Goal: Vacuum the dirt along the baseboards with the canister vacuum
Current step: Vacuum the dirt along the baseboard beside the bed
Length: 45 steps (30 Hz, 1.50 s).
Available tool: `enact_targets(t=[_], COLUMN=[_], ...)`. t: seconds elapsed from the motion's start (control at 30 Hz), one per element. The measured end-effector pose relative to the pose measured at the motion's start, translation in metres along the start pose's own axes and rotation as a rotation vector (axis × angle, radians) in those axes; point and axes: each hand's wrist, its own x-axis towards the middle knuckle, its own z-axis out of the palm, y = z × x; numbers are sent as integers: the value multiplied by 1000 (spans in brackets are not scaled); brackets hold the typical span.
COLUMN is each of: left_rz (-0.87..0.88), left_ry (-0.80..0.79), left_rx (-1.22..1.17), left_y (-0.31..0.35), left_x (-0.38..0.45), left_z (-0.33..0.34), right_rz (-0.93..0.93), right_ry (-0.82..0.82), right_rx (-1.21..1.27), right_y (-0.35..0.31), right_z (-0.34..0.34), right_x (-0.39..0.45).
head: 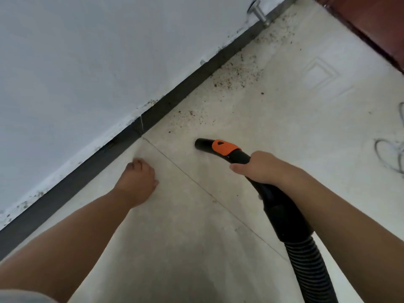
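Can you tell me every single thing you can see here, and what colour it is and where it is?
wall: one, white, upper left
baseboard: one, dark grey, along the foot of the wall
floor: one, pale beige tile
dirt: scattered brown specks by the baseboard, ahead of the nozzle
door stopper: one, silver, top, at the baseboard
door: one, reddish brown, top right
cord: one, grey, looped at the right edge
vacuum nozzle: one, black with an orange band, centre
hose: one, black, ribbed, lower right
left hand: loosely curled, holds nothing
right hand: has its grip on the nozzle handle
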Motion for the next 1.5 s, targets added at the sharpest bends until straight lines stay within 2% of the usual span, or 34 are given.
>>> enact_targets(t=[0.1, 0.17, 0.27, 0.33, 0.47, 0.67, 0.77, 1.03, 1.2, 1.33, 1.5], left_rz=[54, 116, 81, 54, 55, -69, -105, -52, -74, -150, -203], left_ry=[32, 149, 15, 115, 110, 47, -1, -171, -239, -175, -55], left_rx=[48, -28, 64, 67, 40, -146, -248, -234, -283, -268, -299], left_y=[0, 0, -2, -1, -2, -1, -9, -20, -27, -20, -8], left_x=[2, 13, 4, 8, 10, -4, -12, -5, 3, 3, 8], left_z=[1, 19, 1, 2, -2, 2, 5, 10, -4, -16, -26], right_rz=[4, -20, -50, -8, 39, -172, -220, -158, -41, -71, -272], right_ry=[-18, -61, -82, -56, 42, 31, 43, 139, 227, 209, 60], right_rx=[-15, -87, -203, -159, 19, -12, 22, 54, 154, 148, 68], right_y=[0, -4, -5, -4, -5, -32, -41, -17, 1, -6, -39], right_z=[3, 11, 23, 17, 7, 49, 55, 20, -17, -19, 15], right_x=[-6, -13, -22, -20, -11, -12, -1, 35, 57, 61, 41])
